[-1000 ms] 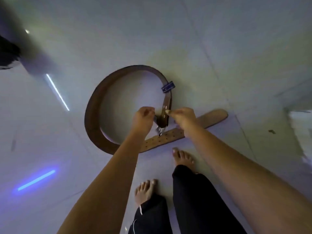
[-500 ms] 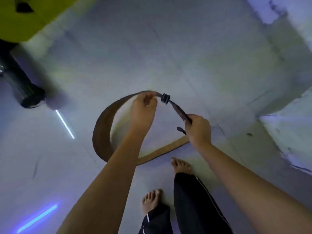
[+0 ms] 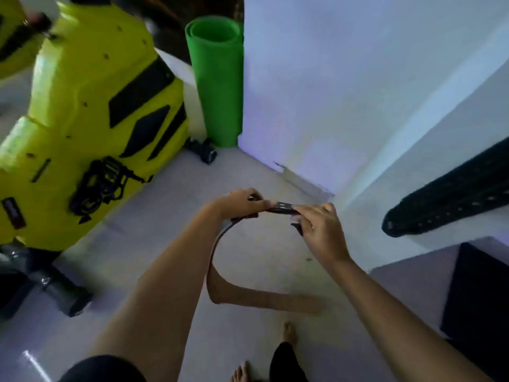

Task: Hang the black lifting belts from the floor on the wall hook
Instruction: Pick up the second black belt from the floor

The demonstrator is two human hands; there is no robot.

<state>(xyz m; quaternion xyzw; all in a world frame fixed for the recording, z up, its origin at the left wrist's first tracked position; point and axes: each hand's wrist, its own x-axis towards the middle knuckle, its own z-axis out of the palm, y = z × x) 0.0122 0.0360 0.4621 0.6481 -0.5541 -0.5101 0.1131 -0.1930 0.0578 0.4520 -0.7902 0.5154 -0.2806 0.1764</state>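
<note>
A lifting belt (image 3: 217, 274), black outside with a tan inner face, hangs in a loop in front of me, lifted off the floor. My left hand (image 3: 239, 201) grips its top edge on the left. My right hand (image 3: 321, 230) holds the buckle strap end on the right. The belt's tan tail (image 3: 275, 297) trails low toward the right, above the floor. A second black belt (image 3: 446, 194) juts in from the right edge against the white wall (image 3: 344, 78). No wall hook shows in this view.
A large yellow exercise machine (image 3: 91, 111) stands at left with a black base bar (image 3: 52, 290) on the floor. A rolled green mat (image 3: 217, 78) leans in the corner. A dark box (image 3: 479, 296) sits at lower right. My bare feet (image 3: 287, 334) are below.
The belt has come up off the floor in both hands, and my view has swung up from the floor to the wall corner, the yellow machine and the green mat.
</note>
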